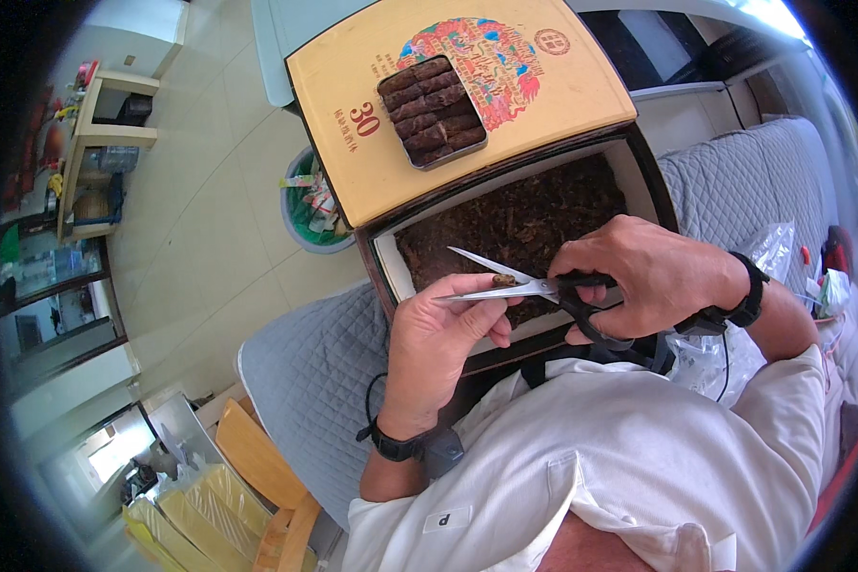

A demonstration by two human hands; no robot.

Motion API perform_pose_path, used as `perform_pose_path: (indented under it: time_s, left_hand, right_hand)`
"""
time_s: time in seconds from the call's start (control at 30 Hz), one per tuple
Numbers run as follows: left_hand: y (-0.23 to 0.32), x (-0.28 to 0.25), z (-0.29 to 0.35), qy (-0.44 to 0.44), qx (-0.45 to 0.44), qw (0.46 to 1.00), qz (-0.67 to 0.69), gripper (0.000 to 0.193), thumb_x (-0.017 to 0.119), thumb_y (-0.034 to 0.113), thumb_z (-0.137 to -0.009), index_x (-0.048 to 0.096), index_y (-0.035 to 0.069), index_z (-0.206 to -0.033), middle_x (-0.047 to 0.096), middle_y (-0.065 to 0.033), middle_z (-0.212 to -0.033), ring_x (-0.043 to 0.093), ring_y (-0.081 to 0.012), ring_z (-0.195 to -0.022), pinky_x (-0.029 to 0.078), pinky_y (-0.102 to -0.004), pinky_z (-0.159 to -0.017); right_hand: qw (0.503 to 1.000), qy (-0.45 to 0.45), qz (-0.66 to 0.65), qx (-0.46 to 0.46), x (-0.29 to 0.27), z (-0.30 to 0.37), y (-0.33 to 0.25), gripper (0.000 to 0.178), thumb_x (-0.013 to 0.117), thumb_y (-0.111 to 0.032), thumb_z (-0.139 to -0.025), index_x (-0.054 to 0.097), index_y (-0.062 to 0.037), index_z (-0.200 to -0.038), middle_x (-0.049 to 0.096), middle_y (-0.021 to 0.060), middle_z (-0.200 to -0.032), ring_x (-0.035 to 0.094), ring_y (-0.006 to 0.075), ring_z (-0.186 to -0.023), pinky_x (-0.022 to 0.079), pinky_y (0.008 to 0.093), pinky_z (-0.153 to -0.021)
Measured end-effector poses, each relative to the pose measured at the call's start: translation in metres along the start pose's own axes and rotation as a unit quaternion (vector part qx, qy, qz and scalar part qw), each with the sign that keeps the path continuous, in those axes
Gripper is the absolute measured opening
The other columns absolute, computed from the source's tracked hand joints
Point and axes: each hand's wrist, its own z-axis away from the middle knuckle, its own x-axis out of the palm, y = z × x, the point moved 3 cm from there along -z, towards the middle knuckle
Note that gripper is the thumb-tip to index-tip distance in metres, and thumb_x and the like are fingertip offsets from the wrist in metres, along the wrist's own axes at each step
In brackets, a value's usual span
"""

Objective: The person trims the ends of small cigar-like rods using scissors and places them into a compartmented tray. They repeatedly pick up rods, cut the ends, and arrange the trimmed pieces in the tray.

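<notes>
My right hand (653, 272) grips black-handled scissors (541, 286), its fingers through the loops. The silver blades stand apart and point left. Pinched in my left hand (431, 334) is a short brown rolled piece (504, 280), which looks like a rolled-leaf cigar; it lies between the blades, mostly covered by my fingers. Both hands are over the near part of an open box that holds dark brown shredded leaf (534, 214). Beyond it, a metal tin (433, 164) packed with several dark brown rolls (434, 110) rests on the yellow printed box lid (343, 71).
A waste bin (291, 219) with a green liner and scraps stands on the tiled floor, left of the box. Grey quilted covers (305, 372) spread at both sides. Clear plastic bags (710, 367) lie near my right arm. A wooden chair (257, 453) is at lower left.
</notes>
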Motion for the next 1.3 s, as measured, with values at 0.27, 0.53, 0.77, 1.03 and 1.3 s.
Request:
perform_pose_path:
  time_s: [0.27, 0.53, 0.77, 1.03, 1.3]
  left_hand:
    - [0.0022, 0.0049, 0.0005, 0.0, -0.004, 0.999, -0.036, 0.02, 0.067, -0.001, -0.095, 0.068, -0.005, -0.114, 0.074, -0.0169, -0.103, 0.067, -0.0159, -0.077, 0.058, -0.0314, -0.069]
    - [0.0015, -0.0002, -0.0019, 0.01, 0.022, 0.999, -0.028, 0.02, 0.066, 0.0, -0.097, 0.068, -0.005, -0.116, 0.075, -0.0137, -0.103, 0.067, -0.0145, -0.078, 0.059, -0.0301, -0.072]
    - [0.0012, -0.0005, -0.0026, 0.018, 0.027, 0.999, -0.038, 0.018, 0.066, 0.005, -0.098, 0.068, -0.004, -0.113, 0.074, -0.0151, -0.103, 0.065, -0.0141, -0.076, 0.058, -0.0307, -0.07]
    - [-0.0009, -0.0022, -0.0032, 0.016, 0.023, 0.999, -0.038, 0.018, 0.066, 0.008, -0.099, 0.067, -0.003, -0.112, 0.073, -0.0157, -0.105, 0.064, -0.014, -0.075, 0.056, -0.03, -0.07]
    - [0.0016, -0.0014, -0.0044, 0.022, 0.005, 0.999, -0.039, 0.018, 0.065, 0.01, -0.099, 0.064, -0.004, -0.111, 0.073, -0.0165, -0.105, 0.063, -0.0138, -0.076, 0.054, -0.0294, -0.07]
  right_hand:
    - [1.0, 0.02, 0.004, -0.021, 0.0036, -0.0003, 0.0007, 0.047, 0.079, -0.029, -0.076, 0.068, 0.0036, -0.107, 0.069, 0.0188, -0.076, 0.07, 0.0391, -0.073, 0.056, 0.0433, -0.066]
    - [0.998, 0.055, -0.024, -0.02, 0.004, 0.0008, 0.0013, 0.032, 0.078, -0.024, -0.076, 0.069, 0.0029, -0.091, 0.061, 0.0169, -0.063, 0.063, 0.0371, -0.059, 0.051, 0.0428, -0.057]
    - [0.995, 0.077, -0.053, -0.04, 0.0057, 0.0013, 0.0041, 0.028, 0.076, -0.02, -0.077, 0.07, 0.0036, -0.091, 0.058, 0.0184, -0.061, 0.057, 0.0366, -0.054, 0.049, 0.0422, -0.054]
    - [0.994, 0.071, -0.066, -0.048, 0.0031, -0.0002, 0.0025, 0.026, 0.075, -0.015, -0.077, 0.071, 0.0045, -0.093, 0.059, 0.0205, -0.063, 0.058, 0.0356, -0.054, 0.049, 0.0418, -0.055]
    - [0.994, 0.07, -0.065, -0.051, 0.0049, -0.0011, 0.0059, 0.025, 0.076, -0.014, -0.08, 0.071, 0.005, -0.094, 0.058, 0.0219, -0.064, 0.056, 0.0362, -0.055, 0.048, 0.0423, -0.055]
